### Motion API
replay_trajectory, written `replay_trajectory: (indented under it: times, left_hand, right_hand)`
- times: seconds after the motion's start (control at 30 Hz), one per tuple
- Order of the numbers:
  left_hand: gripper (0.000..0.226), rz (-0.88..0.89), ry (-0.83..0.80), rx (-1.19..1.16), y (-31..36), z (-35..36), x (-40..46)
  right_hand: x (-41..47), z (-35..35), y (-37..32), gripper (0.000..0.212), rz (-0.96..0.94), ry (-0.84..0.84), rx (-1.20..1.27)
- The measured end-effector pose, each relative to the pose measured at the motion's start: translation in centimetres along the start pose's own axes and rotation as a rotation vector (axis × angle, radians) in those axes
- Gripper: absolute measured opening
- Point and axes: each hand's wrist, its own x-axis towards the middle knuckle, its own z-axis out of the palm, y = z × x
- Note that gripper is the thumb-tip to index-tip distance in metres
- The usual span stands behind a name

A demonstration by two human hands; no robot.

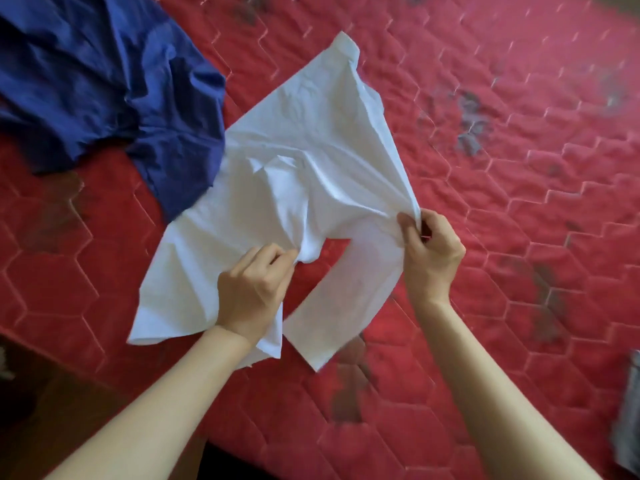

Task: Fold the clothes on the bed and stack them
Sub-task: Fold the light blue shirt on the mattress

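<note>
Fingers [408, 225] of the right hand [431, 258] pinch the white garment's [304, 161] right edge, while the left hand [251, 289] grips bunched cloth near its middle. The garment lies spread on the red quilted bed [519, 202], its far-left edge touching a crumpled blue garment [104, 81].

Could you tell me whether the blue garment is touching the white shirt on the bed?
Touching. In the head view, the lower edge of the blue garment lies over the white shirt's left edge, with no red bedcover showing between them.
</note>
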Motion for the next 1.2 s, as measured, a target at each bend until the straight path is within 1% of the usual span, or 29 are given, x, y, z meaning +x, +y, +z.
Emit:
replay_trajectory:
  times: [0.13,0.23,0.27,0.33,0.37,0.4,0.47,0.53,0.63,0.73,0.83,0.9,1.03,1.1,1.17,1.2]
  left_hand:
    - [0.017,0.007,-0.158,-0.034,7.6,-0.6,-7.6]
    - [0.021,0.011,-0.355,-0.080,12.1,0.0,-13.5]
    - [0.027,-0.002,-0.432,-0.098,13.3,0.3,-14.9]
    - [0.044,-0.018,-0.576,-0.112,15.1,1.0,-16.8]
    - [0.051,-0.012,-0.627,-0.103,15.6,1.3,-17.2]
    - [0.055,-0.004,-0.664,-0.092,16.0,1.7,-17.3]
    - [0.060,0.007,-0.697,-0.076,16.2,2.6,-16.4]
    - [0.062,0.043,-0.673,-0.042,15.8,4.0,-14.2]
    - [0.062,0.093,-0.624,-0.001,14.6,6.5,-8.8]
    - [0.064,0.096,-0.633,0.065,12.8,9.5,-2.3]
    - [0.063,0.111,-0.591,0.089,10.9,12.6,4.7]
    - [0.061,0.094,-0.565,0.088,9.8,14.8,9.1]
    - [0.059,-0.046,-0.584,0.093,9.6,19.2,16.5]
    - [0.058,-0.207,-0.571,0.019,10.7,21.4,19.4]
    - [0.063,-0.431,-0.577,-0.103,12.0,23.2,21.9]
    - [0.066,-0.498,-0.592,-0.140,12.7,24.2,22.9]
  right_hand:
    - [-6.8,-8.2,4.0,0.004,0.063,-0.036,-0.085]
    - [-12.5,-13.3,8.8,0.002,0.184,-0.101,-0.225]
    - [-14.0,-14.5,10.3,0.009,0.232,-0.141,-0.297]
    - [-16.4,-16.1,12.7,0.041,0.329,-0.271,-0.408]
    - [-17.2,-16.5,13.4,0.056,0.346,-0.326,-0.429]
    - [-17.6,-16.7,14.0,0.064,0.340,-0.358,-0.442]
    - [-17.7,-16.2,14.5,0.068,0.305,-0.388,-0.457]
    - [-16.6,-14.9,14.4,0.067,0.261,-0.413,-0.451]
    - [-13.1,-12.0,13.7,0.068,0.182,-0.430,-0.431]
    - [-7.8,-8.7,13.0,0.068,0.136,-0.398,-0.426]
    - [-1.6,-5.1,12.4,0.068,0.124,-0.377,-0.413]
    - [2.6,-2.6,12.4,0.064,0.131,-0.354,-0.392]
    - [10.7,1.5,12.8,0.050,0.225,-0.244,-0.290]
    - [14.3,2.9,13.5,0.047,0.345,-0.226,-0.185]
    - [16.8,3.8,14.1,0.046,0.449,-0.263,-0.098]
    - [17.7,4.3,14.3,0.045,0.463,-0.290,-0.085]
